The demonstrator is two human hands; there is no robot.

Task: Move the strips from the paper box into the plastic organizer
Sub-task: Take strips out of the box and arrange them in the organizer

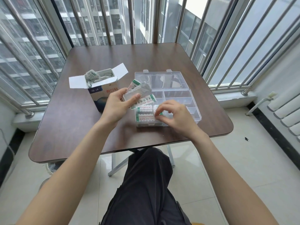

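An open paper box (103, 93) with white flaps stands on the table's left half, with several wrapped strips (93, 76) sticking out of its top. To its right lies a clear plastic organizer (183, 99), lid folded back. My left hand (116, 105) grips a fanned bundle of white strips with green ends (139, 93) between box and organizer. My right hand (172, 116) hovers over the organizer's near left compartment and pinches the end of a strip (146, 116) lying there on other strips.
The dark wooden table (81, 127) has rounded corners and stands against window bars (129, 20). My dark-trousered leg (146, 184) reaches under its front edge. A white radiator (287, 111) is on the right wall.
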